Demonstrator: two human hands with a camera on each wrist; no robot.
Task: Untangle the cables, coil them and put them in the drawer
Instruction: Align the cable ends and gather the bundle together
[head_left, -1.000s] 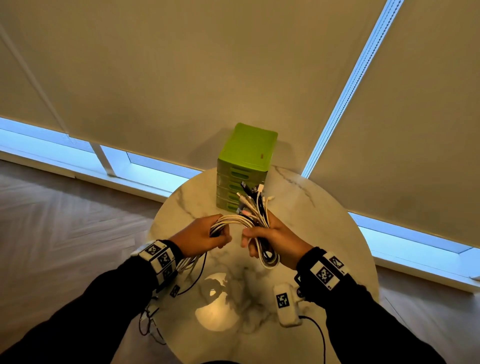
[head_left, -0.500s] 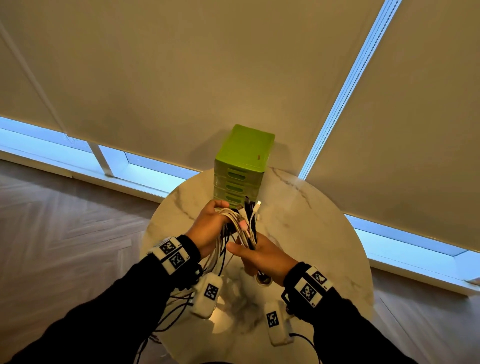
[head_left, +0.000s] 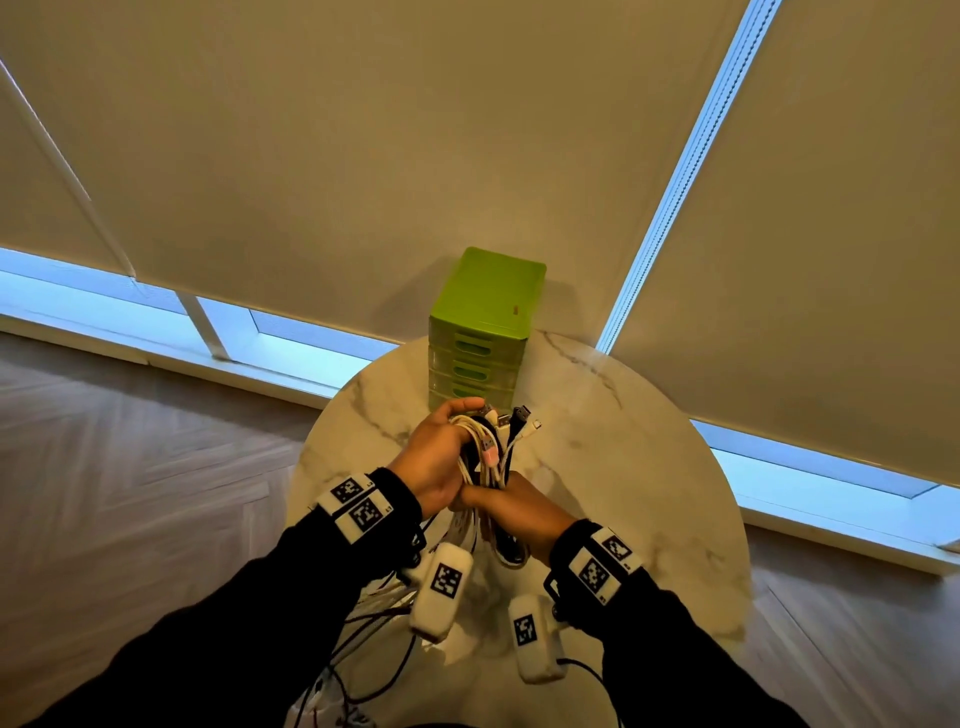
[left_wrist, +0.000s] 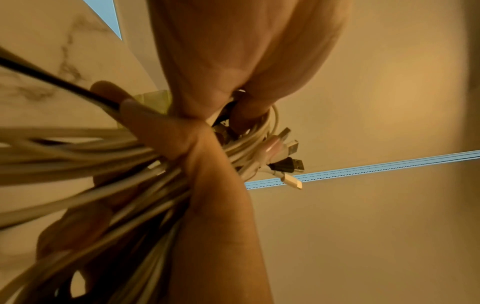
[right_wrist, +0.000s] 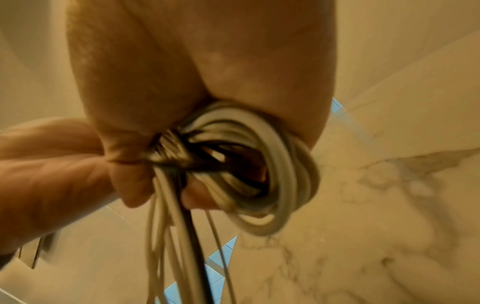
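A: What does the cable bundle (head_left: 485, 462) look like?

B: Mostly white and cream cords with a few black ones, gathered into one thick bunch. Its connector ends fan out at the top: a black USB plug (head_left: 521, 415), a slim white plug (head_left: 535, 426), and a pink-sleeved plug (head_left: 489, 455).

A: Where is it?

B: Held in the air above the round marble desk (head_left: 623, 467), just in front of the green drawer unit (head_left: 483, 332), which stands at the far edge of the desk. All the drawers in view are closed.

A: And the grip on each side?

B: The left hand (head_left: 436, 462) is clenched round the upper part of the bundle, fingers curled over the top just below the plugs. The left wrist view shows those plugs (left_wrist: 285, 156) sticking out past the fingers. The right hand (head_left: 519, 512) grasps the lower part, and the two hands touch at the middle.

A: What hangs below?

B: Under the right hand, the right wrist view shows a rounded coil of white loops (right_wrist: 259, 164) with black strands through its centre, though the picture is blurred. Several loose strands (right_wrist: 168, 246) trail straight down from the fist towards the desk edge.
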